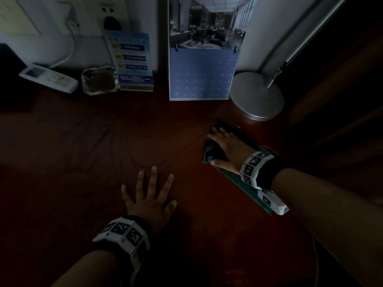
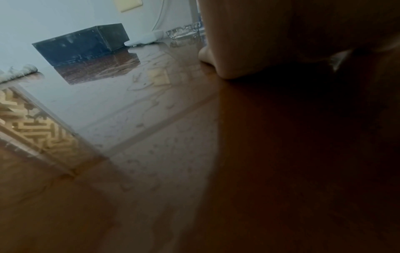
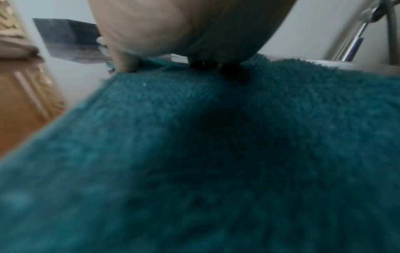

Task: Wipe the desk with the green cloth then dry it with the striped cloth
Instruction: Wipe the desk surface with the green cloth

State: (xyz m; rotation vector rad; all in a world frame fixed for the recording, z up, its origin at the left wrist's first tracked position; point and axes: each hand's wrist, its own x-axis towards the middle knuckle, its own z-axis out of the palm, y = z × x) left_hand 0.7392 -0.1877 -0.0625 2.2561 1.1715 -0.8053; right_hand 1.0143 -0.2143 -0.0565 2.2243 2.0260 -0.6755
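The dark red-brown desk [image 1: 83, 162] fills the head view. My right hand [image 1: 226, 146] lies flat on the green cloth [image 1: 208, 157] at the right of the desk, just in front of the lamp base, fingers straight and pressing down. The cloth trails back under my right forearm. In the right wrist view the fluffy green cloth [image 3: 216, 137] fills the frame under the hand [image 3: 184, 34]. My left hand [image 1: 149, 195] rests palm down on the bare desk near the front middle, fingers spread, holding nothing. A pale cloth [image 2: 17, 71] lies at the desk's far left; its stripes cannot be made out.
Along the back wall stand a white remote control [image 1: 48, 77], a glass ashtray [image 1: 100, 79], a blue leaflet stand [image 1: 134, 63], a blue desk calendar [image 1: 201, 73] and a round lamp base [image 1: 257, 96]. A black box [image 2: 82, 42] sits far left. Faint wet streaks [image 2: 140, 85] mark the desk.
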